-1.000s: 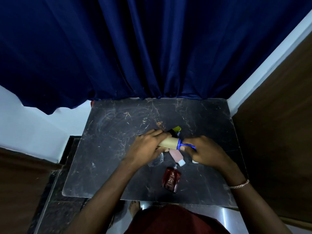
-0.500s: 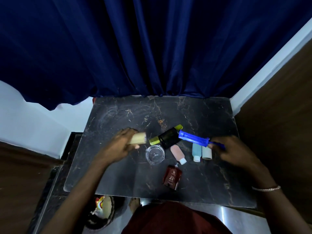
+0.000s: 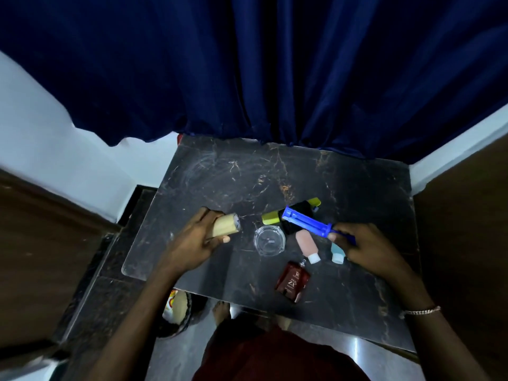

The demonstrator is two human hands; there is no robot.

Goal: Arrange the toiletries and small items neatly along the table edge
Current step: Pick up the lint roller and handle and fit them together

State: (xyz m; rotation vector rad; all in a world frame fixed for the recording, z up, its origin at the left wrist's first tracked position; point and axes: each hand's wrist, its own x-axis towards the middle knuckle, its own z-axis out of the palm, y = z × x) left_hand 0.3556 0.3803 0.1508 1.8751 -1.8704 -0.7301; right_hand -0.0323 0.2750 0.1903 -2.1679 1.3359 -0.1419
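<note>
A dark marble table [image 3: 209,171] sat under a blue curtain [image 3: 247,64]. One tan tube [image 3: 224,228], probably light and stiff, was gripped around its body by the left hand [image 3: 192,240]; one blue comb [image 3: 308,221] was pinched at its handle by the right hand [image 3: 365,246]. One fragile-looking glass dish [image 3: 268,240], two small bottles and one red perfume [image 3: 292,281] were left mid-table.

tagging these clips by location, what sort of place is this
Probably a room in a home, at a small dressing or side table. A dark marble-look tabletop stands against a blue curtain, and on it lie toiletries: a red perfume bottle, a pink bottle and a glass dish.
</note>
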